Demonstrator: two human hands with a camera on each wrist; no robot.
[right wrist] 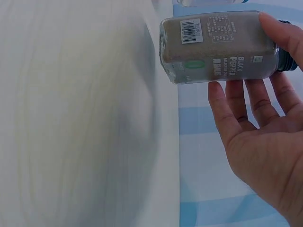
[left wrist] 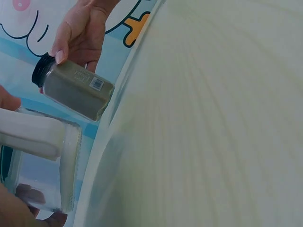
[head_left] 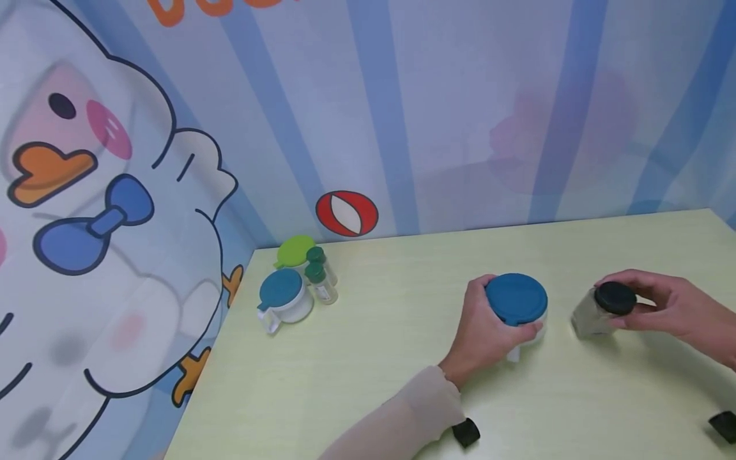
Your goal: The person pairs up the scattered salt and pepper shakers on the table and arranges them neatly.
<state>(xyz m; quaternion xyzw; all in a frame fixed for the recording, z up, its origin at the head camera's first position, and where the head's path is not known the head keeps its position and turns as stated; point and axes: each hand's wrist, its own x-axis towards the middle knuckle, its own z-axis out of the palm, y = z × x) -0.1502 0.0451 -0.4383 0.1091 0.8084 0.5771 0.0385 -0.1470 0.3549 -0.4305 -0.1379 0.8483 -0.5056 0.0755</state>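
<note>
My left hand [head_left: 474, 329] grips a clear, white-handled seasoning jar with a blue lid [head_left: 516, 299]. In the left wrist view the jar's glass body [left wrist: 40, 182] shows at the lower left. To its right, my right hand [head_left: 669, 305] holds a pepper bottle [head_left: 589, 317] near its black cap, thumb on one side and fingers on the other. The right wrist view shows the label "Black Pepper" on the bottle [right wrist: 218, 52], which is full of grey-brown powder. Whether either container touches the table cannot be told.
On the pale table [head_left: 368, 383], a second blue-lidded jar [head_left: 282, 291], a green-lidded jar [head_left: 295, 251] and two small green-capped bottles [head_left: 322, 284] cluster at the back left. A printed cartoon wall [head_left: 460, 115] borders the table. Black pieces [head_left: 466, 433] show near the forearms.
</note>
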